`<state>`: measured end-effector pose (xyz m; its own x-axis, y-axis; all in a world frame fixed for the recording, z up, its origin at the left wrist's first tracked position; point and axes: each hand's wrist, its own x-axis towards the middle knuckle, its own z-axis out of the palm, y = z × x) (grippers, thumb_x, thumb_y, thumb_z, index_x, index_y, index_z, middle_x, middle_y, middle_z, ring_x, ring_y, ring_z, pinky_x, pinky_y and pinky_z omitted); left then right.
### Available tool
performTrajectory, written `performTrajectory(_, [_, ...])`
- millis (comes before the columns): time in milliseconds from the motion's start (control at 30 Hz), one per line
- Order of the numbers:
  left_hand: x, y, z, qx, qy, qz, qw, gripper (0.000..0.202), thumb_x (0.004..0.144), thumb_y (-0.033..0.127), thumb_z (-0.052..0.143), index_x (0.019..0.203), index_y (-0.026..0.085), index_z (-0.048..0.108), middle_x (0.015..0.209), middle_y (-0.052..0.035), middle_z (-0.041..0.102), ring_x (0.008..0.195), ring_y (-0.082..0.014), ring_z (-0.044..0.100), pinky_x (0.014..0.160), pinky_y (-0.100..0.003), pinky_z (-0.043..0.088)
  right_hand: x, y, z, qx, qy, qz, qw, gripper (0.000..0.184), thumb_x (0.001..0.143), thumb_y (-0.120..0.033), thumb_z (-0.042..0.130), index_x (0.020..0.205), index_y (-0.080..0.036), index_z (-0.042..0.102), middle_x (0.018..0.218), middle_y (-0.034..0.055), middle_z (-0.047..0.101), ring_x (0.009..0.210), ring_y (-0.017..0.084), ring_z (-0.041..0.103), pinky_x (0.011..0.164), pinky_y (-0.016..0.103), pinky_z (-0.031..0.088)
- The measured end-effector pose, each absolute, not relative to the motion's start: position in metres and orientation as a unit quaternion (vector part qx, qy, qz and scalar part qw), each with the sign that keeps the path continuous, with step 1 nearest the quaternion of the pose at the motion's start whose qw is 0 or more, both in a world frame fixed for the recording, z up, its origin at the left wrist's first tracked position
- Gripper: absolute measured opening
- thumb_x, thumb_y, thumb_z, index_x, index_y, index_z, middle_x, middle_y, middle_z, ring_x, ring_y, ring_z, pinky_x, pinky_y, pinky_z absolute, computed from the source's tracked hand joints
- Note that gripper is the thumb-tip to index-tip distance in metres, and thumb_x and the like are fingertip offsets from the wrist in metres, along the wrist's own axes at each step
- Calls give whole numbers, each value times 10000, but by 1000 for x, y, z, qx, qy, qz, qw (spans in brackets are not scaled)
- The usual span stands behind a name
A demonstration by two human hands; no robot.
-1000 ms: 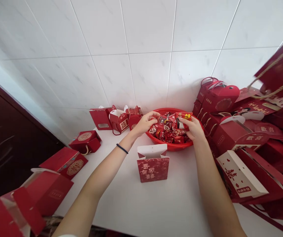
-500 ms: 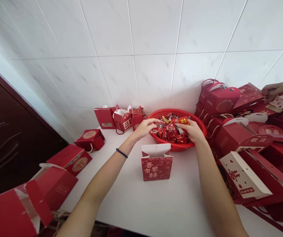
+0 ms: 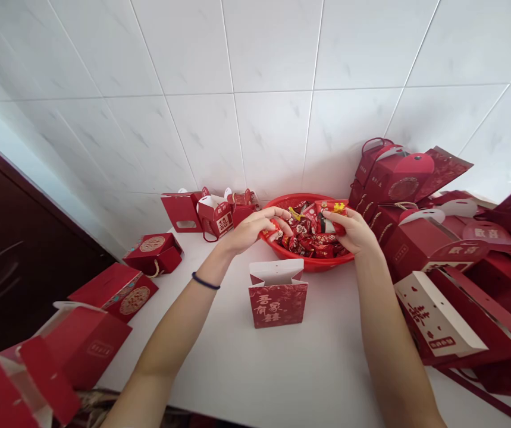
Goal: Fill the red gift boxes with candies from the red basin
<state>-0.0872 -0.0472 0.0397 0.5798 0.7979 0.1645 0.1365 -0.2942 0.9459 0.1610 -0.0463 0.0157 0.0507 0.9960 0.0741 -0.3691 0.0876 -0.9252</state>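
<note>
Red wrapped sweets (image 3: 311, 242) filled the plastic basket (image 3: 322, 265) at the back of the white table (image 3: 282, 368). The left hand (image 3: 248, 229) pinched 1 small sweet (image 3: 274, 229) over the basket's left rim, and the right hand (image 3: 354, 233) was closed around a bunch of packets (image 3: 332, 215) above the heap. 1 open gift box (image 3: 277, 303) stood just before the basket, between both forearms.

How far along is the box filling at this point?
Done: two closed boxes lie at the left, contents unseen. In hand: the right hand holds a packet, the left hand picks among sweets in the basket. Left: the open box in front, its inside unseen, and a pile of boxes on the right.
</note>
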Motion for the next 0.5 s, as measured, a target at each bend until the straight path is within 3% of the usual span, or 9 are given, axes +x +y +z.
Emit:
performTrajectory(67, [-97,-68,57,748,268,295,530,425,863,186,551,1286,170,588,1028,-102,764,783,-163,682,739,-295,528,161,-54,25,-352,-415,572,613,363,504,-287,938,788,-157,752,816,57,770,704,211,718,642,308,609])
performTrajectory(167, [-107,-98,76,771,228,260,534,479,891,189,621,1360,232,531,1159,-107,736,1008,-213,712,814,-314,563,158,-66,37,-334,-438,573,607,402,503,-306,950,828,-173,757,820,43,765,683,200,707,609,297,608])
performTrajectory(333, [-104,-112,70,840,262,223,419,139,879,192,670,1018,186,682,1057,-70,692,1011,-200,678,788,-286,579,150,-75,43,-346,-467,579,572,351,538,-300,950,772,-161,728,756,21,731,624,152,673,565,250,585])
performTrajectory(500, [-101,-105,58,881,267,236,311,172,874,193,686,1041,204,724,1047,-51,689,996,-192,669,902,-325,550,149,-78,44,-342,-482,569,572,336,569,-309,939,792,-168,732,775,21,733,636,147,672,597,259,588])
